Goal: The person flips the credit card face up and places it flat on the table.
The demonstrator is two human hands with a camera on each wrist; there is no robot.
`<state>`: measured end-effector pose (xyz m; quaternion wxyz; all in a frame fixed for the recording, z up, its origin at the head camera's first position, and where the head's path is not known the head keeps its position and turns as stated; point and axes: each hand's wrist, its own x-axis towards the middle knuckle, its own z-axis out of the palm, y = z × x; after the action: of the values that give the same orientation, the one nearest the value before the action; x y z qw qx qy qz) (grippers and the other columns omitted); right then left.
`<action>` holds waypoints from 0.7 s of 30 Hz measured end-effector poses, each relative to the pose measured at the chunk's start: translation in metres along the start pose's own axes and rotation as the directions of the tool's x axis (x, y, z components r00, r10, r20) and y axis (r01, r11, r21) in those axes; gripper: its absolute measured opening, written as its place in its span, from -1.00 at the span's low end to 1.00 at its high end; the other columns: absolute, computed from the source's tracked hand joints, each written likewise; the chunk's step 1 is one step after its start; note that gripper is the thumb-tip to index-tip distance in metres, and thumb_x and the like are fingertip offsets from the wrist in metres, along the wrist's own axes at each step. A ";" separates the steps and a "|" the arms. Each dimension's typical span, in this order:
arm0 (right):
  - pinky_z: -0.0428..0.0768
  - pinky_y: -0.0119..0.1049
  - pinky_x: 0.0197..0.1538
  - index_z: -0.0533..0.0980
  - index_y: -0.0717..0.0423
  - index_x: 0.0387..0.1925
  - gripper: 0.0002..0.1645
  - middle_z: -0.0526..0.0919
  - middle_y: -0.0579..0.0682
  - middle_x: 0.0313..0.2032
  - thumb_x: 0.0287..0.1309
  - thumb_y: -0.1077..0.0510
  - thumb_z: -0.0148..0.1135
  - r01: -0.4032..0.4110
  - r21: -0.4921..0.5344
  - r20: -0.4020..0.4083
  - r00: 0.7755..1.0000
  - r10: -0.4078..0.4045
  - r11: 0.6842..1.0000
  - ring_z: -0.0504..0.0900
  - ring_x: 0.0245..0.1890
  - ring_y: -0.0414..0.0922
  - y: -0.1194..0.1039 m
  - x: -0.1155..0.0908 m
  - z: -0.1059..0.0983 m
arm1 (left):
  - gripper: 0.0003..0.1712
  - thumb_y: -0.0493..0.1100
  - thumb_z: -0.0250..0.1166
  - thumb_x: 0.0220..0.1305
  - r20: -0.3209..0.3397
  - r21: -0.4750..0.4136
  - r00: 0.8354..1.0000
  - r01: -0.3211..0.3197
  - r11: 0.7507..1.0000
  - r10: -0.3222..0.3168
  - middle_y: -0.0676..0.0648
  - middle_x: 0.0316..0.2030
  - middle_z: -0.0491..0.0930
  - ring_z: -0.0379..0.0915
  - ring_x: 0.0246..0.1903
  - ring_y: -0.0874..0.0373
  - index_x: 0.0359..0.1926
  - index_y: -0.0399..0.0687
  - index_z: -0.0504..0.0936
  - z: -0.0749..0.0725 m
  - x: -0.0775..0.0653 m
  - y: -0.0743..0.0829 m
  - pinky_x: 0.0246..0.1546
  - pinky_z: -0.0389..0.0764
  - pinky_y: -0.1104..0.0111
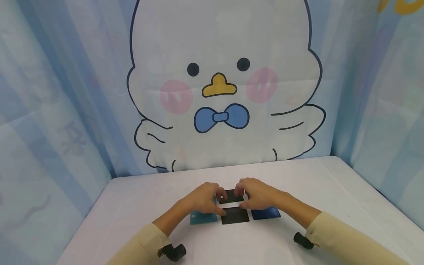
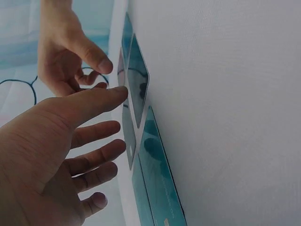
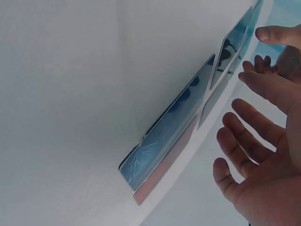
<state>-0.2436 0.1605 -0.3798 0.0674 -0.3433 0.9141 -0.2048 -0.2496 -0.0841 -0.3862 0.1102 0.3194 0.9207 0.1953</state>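
Flat cards lie in two rows on the table. In the head view, two black cards, a front one (image 1: 235, 216) and a back one (image 1: 231, 197), form the middle column. On the left lies a teal card (image 1: 203, 218), with another teal card (image 2: 141, 190) behind it. A dark blue card (image 1: 267, 213) lies on the right; a reddish card (image 3: 165, 163) is behind it. My left hand (image 1: 206, 198) hovers over the teal and black cards, fingers loosely bent, holding nothing. Facing it, my right hand (image 1: 259, 194) hovers over the black and blue cards, likewise holding nothing.
A white cloth covers the table (image 1: 149, 206). Behind it hangs a curtain (image 1: 218, 143) printed with a cartoon bird, and blue-white curtains stand at both sides. A black wrist camera (image 1: 174, 253) sits at the left sleeve, another black camera (image 1: 303, 240) at the right.
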 end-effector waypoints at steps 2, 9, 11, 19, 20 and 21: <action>0.57 -0.35 -0.21 0.67 0.05 -0.10 -0.70 0.62 -0.05 -0.23 0.14 0.10 0.52 0.005 -0.007 0.013 1.000 -0.005 1.000 0.49 -0.34 -0.25 -0.003 -0.003 0.000 | -0.51 0.09 0.62 0.08 0.013 0.006 1.000 -0.005 1.000 0.005 0.11 -0.22 0.65 0.52 -0.19 0.21 0.02 0.08 0.75 0.000 -0.003 0.004 -0.13 0.56 0.41; 0.56 -0.21 -0.11 0.67 -0.05 -0.10 -0.62 0.60 -0.14 -0.22 0.04 0.02 0.59 -0.054 -0.050 0.069 0.996 0.058 0.997 0.49 -0.23 -0.21 -0.011 -0.014 0.002 | -0.50 0.11 0.66 0.01 0.040 -0.001 0.999 0.030 1.000 -0.030 0.16 -0.26 0.64 0.51 -0.21 0.26 -0.01 0.13 0.78 0.003 -0.010 0.014 -0.12 0.55 0.39; 0.57 -0.17 -0.06 0.67 -0.06 -0.09 -0.58 0.60 -0.17 -0.22 -0.01 0.00 0.62 -0.064 -0.056 0.086 0.994 0.069 0.996 0.50 -0.20 -0.21 -0.012 -0.016 0.002 | -0.49 0.12 0.67 -0.01 0.043 0.004 0.999 0.030 1.000 -0.030 0.15 -0.26 0.63 0.49 -0.23 0.28 -0.02 0.13 0.78 0.004 -0.012 0.015 -0.12 0.55 0.39; 0.55 -0.10 0.06 0.66 -0.06 -0.07 -0.50 0.60 -0.22 -0.23 -0.07 -0.04 0.64 -0.051 -0.089 0.091 0.994 0.059 0.995 0.48 -0.15 -0.23 -0.012 -0.018 0.006 | -0.46 0.10 0.70 -0.06 0.047 0.029 0.997 0.054 0.998 -0.055 0.14 -0.21 0.63 0.47 -0.18 0.31 -0.01 0.16 0.77 0.008 -0.015 0.017 -0.02 0.59 0.35; 0.54 -0.11 0.06 0.66 -0.07 -0.07 -0.51 0.60 -0.23 -0.23 -0.08 -0.04 0.63 -0.054 -0.093 0.090 0.994 0.062 0.994 0.47 -0.15 -0.24 -0.012 -0.018 0.006 | -0.46 0.10 0.70 -0.05 0.046 0.030 0.997 0.057 0.998 -0.058 0.13 -0.21 0.63 0.48 -0.18 0.31 -0.02 0.16 0.77 0.009 -0.015 0.017 -0.02 0.59 0.34; 0.54 -0.11 0.05 0.66 -0.07 -0.08 -0.51 0.60 -0.23 -0.24 -0.08 -0.04 0.63 -0.055 -0.092 0.089 0.994 0.063 0.994 0.47 -0.15 -0.23 -0.013 -0.018 0.007 | -0.46 0.10 0.70 -0.05 0.045 0.029 0.997 0.060 0.998 -0.061 0.13 -0.21 0.63 0.47 -0.17 0.30 -0.02 0.16 0.77 0.009 -0.015 0.017 -0.01 0.59 0.34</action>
<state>-0.2205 0.1616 -0.3809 0.0998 -0.3277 0.9281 -0.1455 -0.2259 -0.0790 -0.3858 0.1327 0.2972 0.9298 0.1718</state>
